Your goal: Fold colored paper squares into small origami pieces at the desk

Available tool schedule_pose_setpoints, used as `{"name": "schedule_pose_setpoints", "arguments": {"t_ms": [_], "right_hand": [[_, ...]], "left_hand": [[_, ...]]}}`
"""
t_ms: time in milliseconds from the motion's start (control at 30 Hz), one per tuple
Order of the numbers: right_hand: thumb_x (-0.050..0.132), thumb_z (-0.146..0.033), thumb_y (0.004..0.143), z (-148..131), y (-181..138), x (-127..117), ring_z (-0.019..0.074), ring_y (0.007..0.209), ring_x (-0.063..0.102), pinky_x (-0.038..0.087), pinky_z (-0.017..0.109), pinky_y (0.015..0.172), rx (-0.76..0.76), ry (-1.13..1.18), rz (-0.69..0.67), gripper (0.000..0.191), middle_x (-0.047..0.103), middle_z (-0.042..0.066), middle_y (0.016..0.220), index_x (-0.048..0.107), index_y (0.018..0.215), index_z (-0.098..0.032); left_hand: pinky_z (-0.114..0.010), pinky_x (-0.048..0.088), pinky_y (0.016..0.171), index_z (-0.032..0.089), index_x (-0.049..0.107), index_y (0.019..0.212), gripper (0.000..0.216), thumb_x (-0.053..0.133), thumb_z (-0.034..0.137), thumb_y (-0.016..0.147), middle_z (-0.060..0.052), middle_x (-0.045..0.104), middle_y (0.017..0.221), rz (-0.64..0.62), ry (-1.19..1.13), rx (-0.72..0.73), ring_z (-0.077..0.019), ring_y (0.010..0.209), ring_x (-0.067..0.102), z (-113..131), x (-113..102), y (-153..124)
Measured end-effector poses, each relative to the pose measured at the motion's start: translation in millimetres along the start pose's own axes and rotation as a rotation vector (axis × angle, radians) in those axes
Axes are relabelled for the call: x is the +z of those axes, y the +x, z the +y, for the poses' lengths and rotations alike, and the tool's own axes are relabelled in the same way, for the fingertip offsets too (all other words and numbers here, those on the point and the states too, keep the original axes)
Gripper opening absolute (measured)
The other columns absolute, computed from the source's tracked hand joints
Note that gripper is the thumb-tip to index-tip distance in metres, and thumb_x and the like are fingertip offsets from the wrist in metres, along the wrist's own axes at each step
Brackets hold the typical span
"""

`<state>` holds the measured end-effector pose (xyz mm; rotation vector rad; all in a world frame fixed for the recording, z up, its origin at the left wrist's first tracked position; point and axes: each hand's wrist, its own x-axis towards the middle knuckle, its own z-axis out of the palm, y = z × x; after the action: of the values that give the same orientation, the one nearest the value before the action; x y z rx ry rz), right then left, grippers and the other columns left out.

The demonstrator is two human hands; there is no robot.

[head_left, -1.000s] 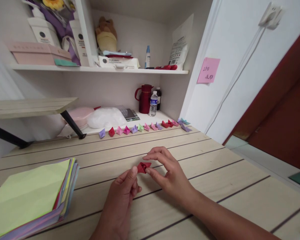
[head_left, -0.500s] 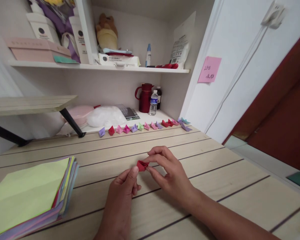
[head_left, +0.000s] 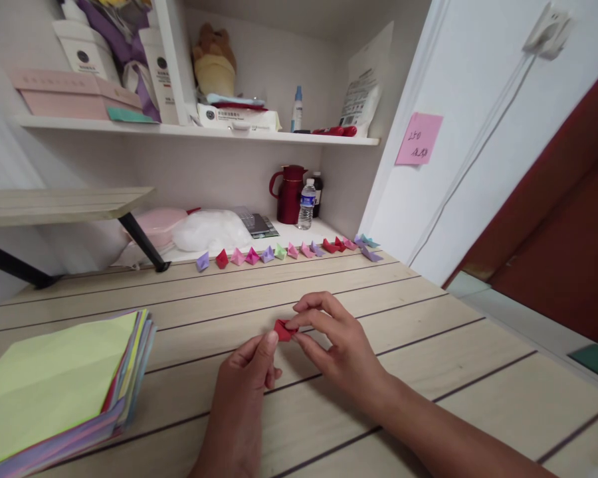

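A small folded piece of red paper [head_left: 282, 329] is held just above the wooden table [head_left: 428, 345] between both hands. My left hand [head_left: 244, 388] pinches its left end with thumb and fingers closed. My right hand [head_left: 336, 345] pinches its right end, the index finger curled over the top and the thumb under it. Most of the paper is hidden by my fingertips.
A stack of coloured paper sheets [head_left: 54, 388], light green on top, lies at the table's left front. A row of several small folded paper shapes [head_left: 284, 252] lines the far edge. Behind are shelves with a red jug [head_left: 289, 194], a water bottle [head_left: 306, 205] and boxes.
My right fingers have closed further over the red paper, squeezing it into a smaller shape. Both hands stay in nearly the same place.
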<state>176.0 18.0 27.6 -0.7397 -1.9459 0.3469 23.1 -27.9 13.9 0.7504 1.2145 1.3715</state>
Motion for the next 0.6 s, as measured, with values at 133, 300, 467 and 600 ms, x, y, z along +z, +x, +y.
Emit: {"name": "schedule_pose_setpoints", "arguments": {"t_ms": [133,300,467,600], "right_hand": [[0.06,-0.006,0.087,0.4,-0.2,-0.1,0.0198,0.102,0.059,0.05,0.034,0.085,-0.002,0.004,-0.002,0.022,0.058,0.006,0.106,0.069,0.096,-0.023],[0.06,-0.006,0.087,-0.6,-0.2,-1.4,0.0208,0.102,0.059,0.05,0.035,0.085,0.02,0.012,-0.01,0.02,0.059,0.006,0.106,0.07,0.092,-0.023],[0.062,-0.004,0.084,-1.4,-0.6,-2.2,0.0211,0.097,0.061,0.049,0.038,0.085,0.01,-0.004,-0.011,0.021,0.062,0.006,0.103,0.07,0.088,-0.023],[0.062,-0.003,0.084,-0.6,-0.2,-3.0,0.019,0.093,0.062,0.049,0.036,0.082,-0.036,-0.02,-0.017,0.022,0.063,0.004,0.102,0.069,0.089,-0.023]], "left_hand": [[-0.027,0.041,0.068,0.021,0.05,0.054,0.042,0.073,0.05,0.074,0.007,0.042,0.051,-0.012,0.002,-0.014,-0.0108,0.057,0.041,0.1,0.2,0.6],[-0.028,0.041,0.069,0.021,0.05,0.054,0.042,0.073,0.05,0.075,0.006,0.041,0.052,-0.039,0.01,-0.007,-0.0108,0.057,0.039,1.3,1.6,1.7],[-0.028,0.042,0.07,0.021,0.052,0.054,0.041,0.074,0.051,0.073,0.006,0.042,0.053,-0.06,-0.007,-0.021,-0.0109,0.057,0.037,4.0,0.1,1.8],[-0.028,0.042,0.07,0.021,0.052,0.055,0.043,0.074,0.055,0.071,0.006,0.043,0.053,-0.077,-0.024,-0.034,-0.0114,0.058,0.037,5.9,-0.2,1.8]]}}
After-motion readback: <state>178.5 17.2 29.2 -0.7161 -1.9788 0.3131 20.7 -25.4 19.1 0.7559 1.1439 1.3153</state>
